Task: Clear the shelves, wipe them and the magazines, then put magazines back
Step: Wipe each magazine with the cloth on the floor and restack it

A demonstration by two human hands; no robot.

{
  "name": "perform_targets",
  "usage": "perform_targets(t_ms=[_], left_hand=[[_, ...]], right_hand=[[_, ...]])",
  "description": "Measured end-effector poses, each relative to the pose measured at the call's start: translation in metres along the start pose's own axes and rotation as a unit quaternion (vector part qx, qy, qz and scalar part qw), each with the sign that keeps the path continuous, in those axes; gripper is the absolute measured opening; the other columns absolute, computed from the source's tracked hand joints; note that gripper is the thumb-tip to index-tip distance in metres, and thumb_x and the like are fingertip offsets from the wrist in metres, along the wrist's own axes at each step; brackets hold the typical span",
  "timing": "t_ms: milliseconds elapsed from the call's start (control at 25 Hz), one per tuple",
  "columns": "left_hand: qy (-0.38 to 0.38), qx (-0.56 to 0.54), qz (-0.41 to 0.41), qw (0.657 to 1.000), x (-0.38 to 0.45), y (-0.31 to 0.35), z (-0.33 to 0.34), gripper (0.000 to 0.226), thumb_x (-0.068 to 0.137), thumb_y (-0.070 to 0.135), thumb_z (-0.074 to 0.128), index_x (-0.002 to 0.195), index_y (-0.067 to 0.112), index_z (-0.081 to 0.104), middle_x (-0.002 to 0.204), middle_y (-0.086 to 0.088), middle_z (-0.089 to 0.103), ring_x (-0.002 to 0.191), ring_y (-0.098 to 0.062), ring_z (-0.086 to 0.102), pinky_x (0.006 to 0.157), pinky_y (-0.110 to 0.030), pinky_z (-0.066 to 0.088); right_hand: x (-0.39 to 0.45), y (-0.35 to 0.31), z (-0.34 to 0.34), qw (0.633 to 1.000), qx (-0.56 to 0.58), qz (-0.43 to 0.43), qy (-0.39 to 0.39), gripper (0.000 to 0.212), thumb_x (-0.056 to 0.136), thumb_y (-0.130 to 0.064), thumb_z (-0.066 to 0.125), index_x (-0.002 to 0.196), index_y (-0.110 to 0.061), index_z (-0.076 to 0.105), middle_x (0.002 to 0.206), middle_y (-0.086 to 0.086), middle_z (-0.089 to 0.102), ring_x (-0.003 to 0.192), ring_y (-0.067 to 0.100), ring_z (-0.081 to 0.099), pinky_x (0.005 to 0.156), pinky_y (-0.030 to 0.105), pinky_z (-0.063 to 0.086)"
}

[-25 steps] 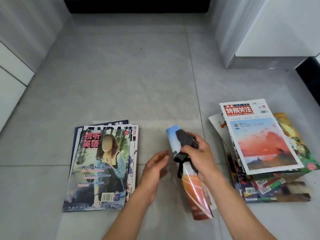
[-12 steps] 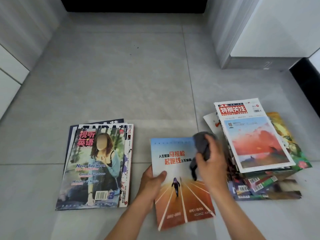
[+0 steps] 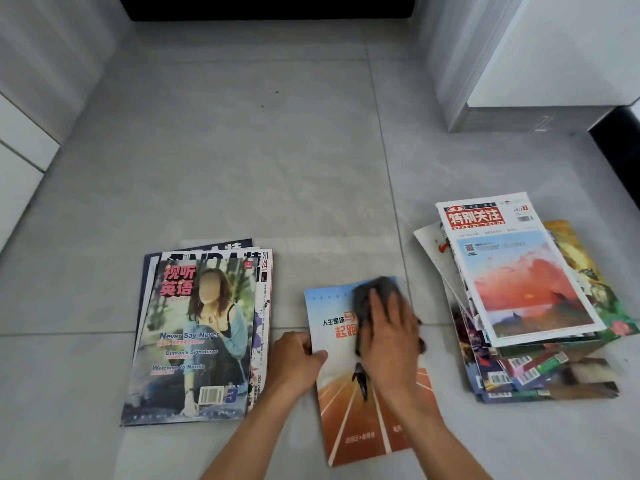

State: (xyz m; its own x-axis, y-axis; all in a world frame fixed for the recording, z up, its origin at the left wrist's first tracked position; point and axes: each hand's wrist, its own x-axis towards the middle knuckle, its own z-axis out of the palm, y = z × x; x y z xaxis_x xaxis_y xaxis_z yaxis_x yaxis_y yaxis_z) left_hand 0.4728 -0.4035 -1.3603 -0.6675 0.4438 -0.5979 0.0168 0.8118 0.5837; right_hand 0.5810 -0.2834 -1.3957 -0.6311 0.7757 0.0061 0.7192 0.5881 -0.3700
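Closest in, a thin magazine with an orange running-track cover (image 3: 360, 403) is lying flat on the grey tiled floor (image 3: 242, 150). The left hand (image 3: 294, 365) is pinching its left edge, thumb curled on top. The right hand (image 3: 388, 337) is pressing a dark grey cloth (image 3: 375, 289) onto the cover's upper half, fingers spread fairly flat. Left of the left hand a neat magazine stack (image 3: 194, 337) is sitting, a strip of bare tile between. Right of the right hand a messier fanned pile (image 3: 519, 289) is sitting, edges overhanging. Beyond the hands, open tile is running to the white cabinets (image 3: 554, 46).
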Motion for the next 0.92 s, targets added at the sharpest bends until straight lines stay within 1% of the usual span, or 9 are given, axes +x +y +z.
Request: perform_targets(t_ms=[160, 280, 440, 480, 560, 640, 680, 840, 920], left_hand=[[0.031, -0.003, -0.015, 0.999, 0.001, -0.005, 0.004, 0.026, 0.069, 0.004, 0.068, 0.051, 0.012, 0.052, 0.050, 0.002, 0.054, 0.056, -0.026, 0.055, 0.054, -0.030, 0.037], [0.053, -0.042, -0.033, 0.997, -0.001, -0.005, 0.005, 0.020, 0.071, 0.022, 0.081, 0.065, 0.012, 0.066, 0.065, 0.003, 0.069, 0.066, -0.018, 0.067, 0.067, -0.031, 0.053], [0.044, -0.049, -0.037, 0.997, -0.001, -0.001, 0.002, 0.017, 0.074, 0.018, 0.082, 0.067, 0.014, 0.067, 0.066, 0.003, 0.068, 0.066, -0.015, 0.066, 0.064, -0.026, 0.049], [0.039, -0.050, -0.033, 0.997, -0.001, -0.001, 0.001, 0.017, 0.074, 0.018, 0.082, 0.068, 0.011, 0.068, 0.065, -0.001, 0.068, 0.065, -0.017, 0.066, 0.063, -0.026, 0.048], [0.021, -0.059, -0.022, 0.998, 0.000, -0.005, 0.001, 0.019, 0.074, 0.018, 0.081, 0.071, 0.004, 0.068, 0.068, -0.010, 0.070, 0.065, -0.023, 0.066, 0.064, -0.031, 0.051], [-0.001, -0.072, -0.015, 0.997, 0.002, -0.008, -0.001, 0.013, 0.077, 0.013, 0.075, 0.071, 0.004, 0.068, 0.071, -0.012, 0.072, 0.072, -0.028, 0.070, 0.070, -0.040, 0.056], [-0.010, -0.086, -0.014, 0.996, 0.003, -0.009, -0.002, 0.011, 0.080, 0.010, 0.071, 0.071, 0.006, 0.068, 0.073, -0.011, 0.073, 0.074, -0.029, 0.072, 0.073, -0.043, 0.060], [-0.015, -0.137, -0.036, 0.990, -0.001, -0.010, -0.006, 0.020, 0.088, 0.000, 0.064, 0.073, 0.013, 0.070, 0.082, -0.009, 0.075, 0.077, -0.024, 0.074, 0.075, -0.043, 0.062], [-0.011, -0.148, -0.037, 0.988, 0.000, -0.012, -0.004, 0.021, 0.086, 0.000, 0.065, 0.072, 0.014, 0.071, 0.080, -0.009, 0.075, 0.077, -0.025, 0.073, 0.077, -0.045, 0.061]], right_hand=[[0.019, -0.031, 0.014, 0.961, 0.020, -0.267, -0.071, 0.052, 0.084, -0.025, 0.050, 0.135, -0.022, 0.061, 0.143, 0.007, 0.056, 0.129, 0.035, 0.054, 0.102, 0.049, 0.049], [0.039, 0.022, -0.007, 0.983, 0.011, -0.176, -0.060, 0.051, 0.089, -0.024, 0.049, 0.140, -0.022, 0.055, 0.148, 0.007, 0.050, 0.136, 0.033, 0.047, 0.107, 0.051, 0.044], [0.041, 0.016, -0.004, 0.999, -0.013, -0.048, 0.003, 0.051, 0.089, -0.021, 0.051, 0.139, -0.015, 0.056, 0.145, 0.017, 0.051, 0.135, 0.041, 0.045, 0.107, 0.057, 0.043], [0.034, -0.003, 0.003, 0.999, 0.005, -0.054, 0.005, 0.050, 0.089, -0.021, 0.050, 0.138, -0.015, 0.057, 0.145, 0.016, 0.051, 0.134, 0.041, 0.046, 0.107, 0.056, 0.043], [0.009, -0.019, 0.013, 0.983, 0.036, -0.174, -0.044, 0.050, 0.090, -0.024, 0.047, 0.138, -0.018, 0.057, 0.149, 0.011, 0.049, 0.137, 0.036, 0.045, 0.110, 0.051, 0.041], [-0.005, 0.008, 0.004, 0.948, 0.044, -0.306, -0.078, 0.051, 0.090, -0.024, 0.051, 0.140, -0.023, 0.056, 0.152, 0.004, 0.047, 0.138, 0.031, 0.044, 0.112, 0.048, 0.040], [-0.008, 0.029, -0.003, 0.943, 0.036, -0.321, -0.080, 0.051, 0.090, -0.023, 0.052, 0.141, -0.024, 0.055, 0.153, 0.003, 0.046, 0.139, 0.029, 0.044, 0.112, 0.047, 0.039], [-0.023, 0.059, -0.018, 0.998, 0.029, -0.041, 0.030, 0.051, 0.092, -0.027, 0.043, 0.140, -0.018, 0.057, 0.149, 0.011, 0.050, 0.135, 0.036, 0.047, 0.109, 0.051, 0.040], [-0.060, 0.019, -0.002, 0.999, 0.030, -0.017, 0.023, 0.051, 0.091, -0.026, 0.043, 0.140, -0.018, 0.057, 0.149, 0.012, 0.049, 0.136, 0.036, 0.045, 0.110, 0.050, 0.038]])
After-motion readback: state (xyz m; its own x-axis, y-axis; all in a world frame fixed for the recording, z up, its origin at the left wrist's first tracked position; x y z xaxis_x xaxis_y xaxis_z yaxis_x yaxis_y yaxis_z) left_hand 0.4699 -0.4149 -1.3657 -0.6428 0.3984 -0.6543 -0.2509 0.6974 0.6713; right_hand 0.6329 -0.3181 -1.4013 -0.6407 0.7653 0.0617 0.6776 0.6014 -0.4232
